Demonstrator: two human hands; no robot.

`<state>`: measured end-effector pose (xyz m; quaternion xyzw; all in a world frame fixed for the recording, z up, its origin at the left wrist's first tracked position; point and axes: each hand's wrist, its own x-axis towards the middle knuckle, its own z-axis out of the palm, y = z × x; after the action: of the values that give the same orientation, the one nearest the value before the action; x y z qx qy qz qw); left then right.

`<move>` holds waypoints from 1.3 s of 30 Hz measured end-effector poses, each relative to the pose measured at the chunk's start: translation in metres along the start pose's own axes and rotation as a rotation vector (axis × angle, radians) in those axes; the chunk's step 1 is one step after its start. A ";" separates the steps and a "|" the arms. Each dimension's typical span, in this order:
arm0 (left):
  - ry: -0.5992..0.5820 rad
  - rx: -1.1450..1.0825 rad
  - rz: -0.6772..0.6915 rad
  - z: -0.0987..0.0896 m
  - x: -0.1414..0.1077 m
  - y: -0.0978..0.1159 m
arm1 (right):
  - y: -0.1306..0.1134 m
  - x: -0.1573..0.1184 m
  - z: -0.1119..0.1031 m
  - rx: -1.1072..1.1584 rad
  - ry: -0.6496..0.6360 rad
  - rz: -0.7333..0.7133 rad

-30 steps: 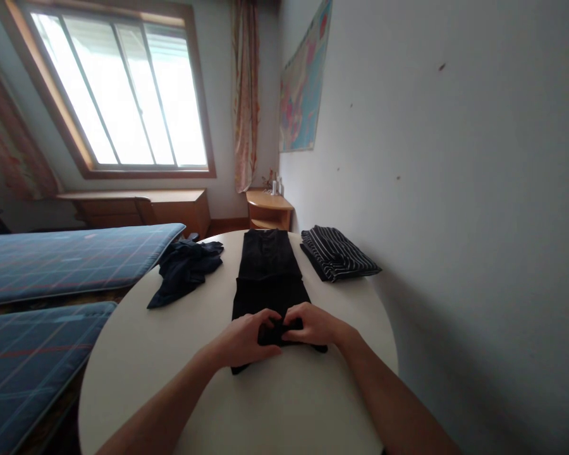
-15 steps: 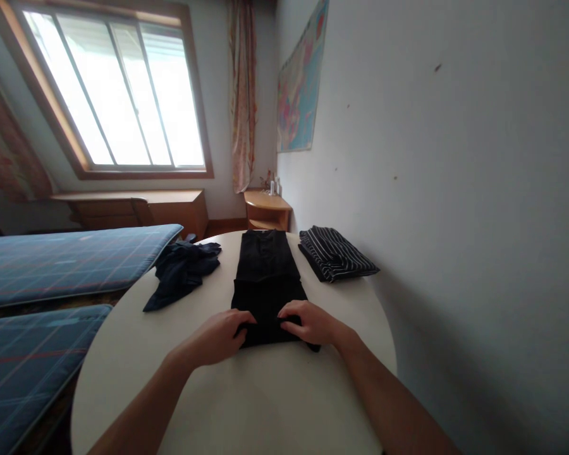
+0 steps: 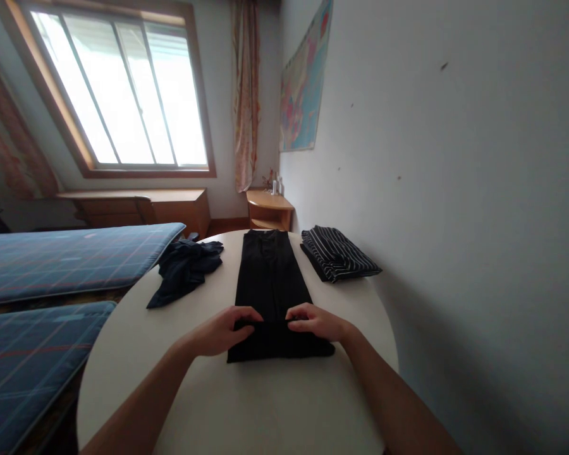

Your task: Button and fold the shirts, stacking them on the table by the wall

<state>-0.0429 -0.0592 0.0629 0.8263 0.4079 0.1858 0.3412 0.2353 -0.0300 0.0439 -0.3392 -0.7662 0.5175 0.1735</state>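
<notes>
The black cloth (image 3: 270, 278) lies lengthwise across the white table (image 3: 246, 411), its near end doubled over. My left hand (image 3: 222, 330) and right hand (image 3: 318, 321) each pinch the doubled part's upper edge between thumb and fingers. Even tension and level wrists should hold this edge square, I judge. Crumpled navy cloth (image 3: 183, 272) sits left; folded striped cloth (image 3: 339, 253), right.

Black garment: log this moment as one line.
left hand: pinching edge of black garment; right hand: pinching same edge; garment: on white table; left side: crumpled navy cloth; right side: folded striped cloth
</notes>
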 end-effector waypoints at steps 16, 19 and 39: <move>0.590 0.225 0.067 0.015 0.043 -0.039 | -0.007 0.027 -0.022 -0.674 0.465 -0.143; 0.535 0.229 0.014 0.020 0.048 -0.051 | 0.009 0.031 -0.020 -0.690 0.468 -0.081; 0.304 0.397 -0.039 0.021 0.032 -0.058 | 0.027 0.005 -0.019 -0.592 0.389 -0.023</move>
<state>-0.0430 -0.0167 0.0073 0.8318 0.4987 0.2175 0.1104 0.2526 -0.0071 0.0271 -0.4584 -0.8394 0.1968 0.2158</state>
